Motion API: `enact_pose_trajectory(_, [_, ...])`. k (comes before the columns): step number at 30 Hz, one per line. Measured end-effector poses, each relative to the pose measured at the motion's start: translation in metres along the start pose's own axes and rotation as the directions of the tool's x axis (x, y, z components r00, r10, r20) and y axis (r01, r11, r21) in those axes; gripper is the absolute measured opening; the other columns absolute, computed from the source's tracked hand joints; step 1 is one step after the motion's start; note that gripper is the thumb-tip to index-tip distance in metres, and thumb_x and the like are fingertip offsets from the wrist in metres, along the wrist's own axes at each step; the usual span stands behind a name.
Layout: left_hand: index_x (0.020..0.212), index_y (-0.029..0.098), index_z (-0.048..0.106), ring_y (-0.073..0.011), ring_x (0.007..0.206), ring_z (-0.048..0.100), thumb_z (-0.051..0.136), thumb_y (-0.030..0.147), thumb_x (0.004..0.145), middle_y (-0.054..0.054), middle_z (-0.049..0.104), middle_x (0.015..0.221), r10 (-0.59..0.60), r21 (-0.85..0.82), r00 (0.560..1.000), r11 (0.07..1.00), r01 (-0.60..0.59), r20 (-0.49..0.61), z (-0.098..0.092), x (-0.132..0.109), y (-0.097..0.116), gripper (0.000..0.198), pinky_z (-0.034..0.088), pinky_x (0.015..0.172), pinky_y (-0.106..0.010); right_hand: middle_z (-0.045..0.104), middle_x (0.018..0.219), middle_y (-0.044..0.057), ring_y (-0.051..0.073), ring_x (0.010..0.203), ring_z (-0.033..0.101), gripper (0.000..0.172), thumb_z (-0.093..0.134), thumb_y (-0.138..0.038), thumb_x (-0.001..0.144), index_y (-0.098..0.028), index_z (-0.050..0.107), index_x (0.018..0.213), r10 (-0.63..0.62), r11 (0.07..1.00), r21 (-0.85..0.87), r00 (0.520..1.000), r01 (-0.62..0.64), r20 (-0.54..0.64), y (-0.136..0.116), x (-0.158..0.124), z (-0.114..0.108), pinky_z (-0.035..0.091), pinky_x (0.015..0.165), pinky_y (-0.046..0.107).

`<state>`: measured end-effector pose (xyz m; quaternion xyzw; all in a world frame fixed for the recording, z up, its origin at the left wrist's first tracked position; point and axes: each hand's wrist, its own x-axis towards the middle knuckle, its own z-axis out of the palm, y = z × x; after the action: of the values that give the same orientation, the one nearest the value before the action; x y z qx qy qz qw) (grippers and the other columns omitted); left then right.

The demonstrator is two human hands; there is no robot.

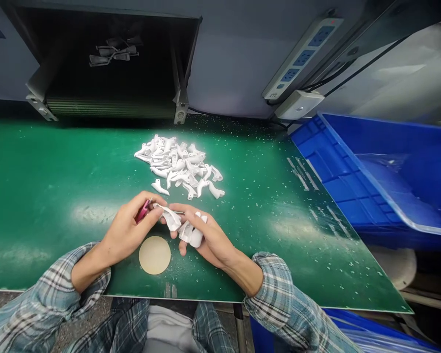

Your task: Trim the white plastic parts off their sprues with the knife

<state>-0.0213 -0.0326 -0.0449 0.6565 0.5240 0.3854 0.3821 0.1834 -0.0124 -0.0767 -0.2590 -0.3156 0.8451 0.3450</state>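
Note:
My left hand (127, 228) is closed around a small pink-handled tool (142, 212), most of it hidden by the fingers. Its thumb and fingertips also touch one end of a white curved plastic part (172, 219), which spans the gap to my right hand (215, 238). More white plastic parts (195, 235) are gripped in my right hand, under the thumb. Beyond both hands lies a loose pile of similar white plastic parts (180, 164). A round beige disc (155, 255) is on the green table between my wrists.
A conveyor belt (110, 105) ends at the back left of the green table (77, 166), with several white parts (113, 51) on it deeper inside. At the right stands a blue bin (338, 181). A power strip (302, 58) hangs on the back wall. Small white scraps dot the table.

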Motion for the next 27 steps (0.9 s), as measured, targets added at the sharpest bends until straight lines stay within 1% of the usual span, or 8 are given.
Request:
enact_pose_trajectory(3, [0.126, 0.022, 0.064, -0.0134, 0.076, 0.058, 0.044, 0.030, 0.108, -0.003, 0.064, 0.091, 0.163, 0.162, 0.986, 0.973, -0.167, 0.033, -0.005, -0.001, -0.005, 0.028, 0.047, 0.071, -0.025, 0.075, 0.096, 0.008, 0.015, 0.075, 0.067, 0.033, 0.081, -0.038, 0.088, -0.019, 0.072, 0.114, 0.064, 0.997, 0.034, 0.998, -0.064, 0.016, 0.001, 0.000, -0.001, 0.059, 0.048, 0.020])
enact_pose_trajectory(6, [0.140, 0.021, 0.050, -0.0126, 0.065, 0.051, 0.036, 0.033, 0.110, 0.002, 0.056, 0.080, 0.151, 0.246, 0.988, 0.958, -0.150, 0.015, -0.007, -0.004, -0.010, 0.035, 0.042, 0.062, -0.024, 0.073, 0.096, 0.007, 0.014, 0.077, 0.067, 0.039, 0.083, -0.037, 0.087, -0.017, 0.072, 0.119, 0.093, 0.992, 0.082, 0.995, -0.095, 0.026, 0.000, 0.000, -0.001, 0.058, 0.048, 0.017])
enact_pose_trajectory(9, [0.118, 0.021, 0.049, -0.0112, 0.053, 0.045, 0.032, 0.037, 0.111, 0.007, 0.050, 0.068, 0.041, 0.280, 0.997, 0.958, -0.059, 0.070, -0.006, -0.005, -0.012, 0.024, 0.036, 0.053, -0.023, 0.072, 0.099, 0.006, 0.013, 0.078, 0.068, 0.036, 0.082, -0.036, 0.088, -0.018, 0.072, 0.118, 0.093, 0.988, 0.122, 0.996, -0.093, 0.004, -0.003, 0.000, -0.001, 0.057, 0.049, 0.016])
enact_pose_trajectory(12, [0.096, 0.022, 0.048, -0.0112, 0.049, 0.044, 0.032, 0.037, 0.111, 0.007, 0.051, 0.063, 0.098, 0.450, 0.993, 0.885, -0.114, 0.058, -0.003, -0.005, -0.012, 0.026, 0.032, 0.051, -0.023, 0.072, 0.099, 0.006, 0.013, 0.079, 0.068, 0.036, 0.081, -0.035, 0.089, -0.018, 0.071, 0.120, 0.094, 0.987, 0.133, 0.996, -0.093, 0.000, -0.003, 0.000, -0.002, 0.058, 0.049, 0.017])
enact_pose_trajectory(15, [0.097, 0.022, 0.051, -0.0128, 0.052, 0.052, 0.031, 0.046, 0.110, 0.004, 0.059, 0.067, 0.217, 0.552, 0.974, 0.805, -0.216, 0.066, -0.001, -0.005, -0.010, 0.034, 0.034, 0.053, -0.024, 0.070, 0.092, 0.004, 0.013, 0.077, 0.068, 0.037, 0.082, -0.035, 0.089, -0.019, 0.072, 0.120, 0.081, 0.988, 0.134, 0.997, -0.079, -0.008, -0.002, 0.000, -0.002, 0.058, 0.049, 0.017])
enact_pose_trajectory(17, [0.102, 0.021, 0.053, -0.0139, 0.056, 0.058, 0.035, 0.057, 0.108, 0.002, 0.065, 0.074, 0.244, 0.567, 0.964, 0.782, -0.259, 0.104, -0.001, -0.006, -0.009, 0.041, 0.037, 0.054, -0.024, 0.069, 0.091, 0.003, 0.013, 0.075, 0.067, 0.035, 0.083, -0.034, 0.088, -0.019, 0.073, 0.117, 0.077, 0.987, 0.140, 0.997, -0.074, -0.015, -0.001, 0.000, -0.002, 0.058, 0.048, 0.018])
enact_pose_trajectory(20, [0.106, 0.021, 0.054, -0.0154, 0.059, 0.062, 0.040, 0.069, 0.102, 0.001, 0.070, 0.080, 0.229, 0.589, 0.964, 0.764, -0.264, 0.135, 0.000, -0.006, -0.008, 0.050, 0.039, 0.055, -0.026, 0.069, 0.093, 0.002, 0.012, 0.072, 0.064, 0.031, 0.083, -0.033, 0.087, -0.020, 0.073, 0.113, 0.076, 0.987, 0.147, 0.997, -0.071, -0.024, -0.001, 0.000, -0.001, 0.059, 0.048, 0.019])
enact_pose_trajectory(27, [0.093, 0.021, 0.054, -0.0162, 0.059, 0.063, 0.032, 0.071, 0.102, 0.001, 0.068, 0.074, 0.185, 0.671, 0.973, 0.706, -0.228, 0.136, 0.004, -0.006, -0.004, 0.056, 0.033, 0.052, -0.026, 0.068, 0.092, 0.003, 0.012, 0.073, 0.063, 0.029, 0.082, -0.032, 0.089, -0.019, 0.073, 0.113, 0.047, 0.994, 0.102, 0.998, -0.042, -0.045, -0.001, -0.002, -0.002, 0.059, 0.048, 0.018])
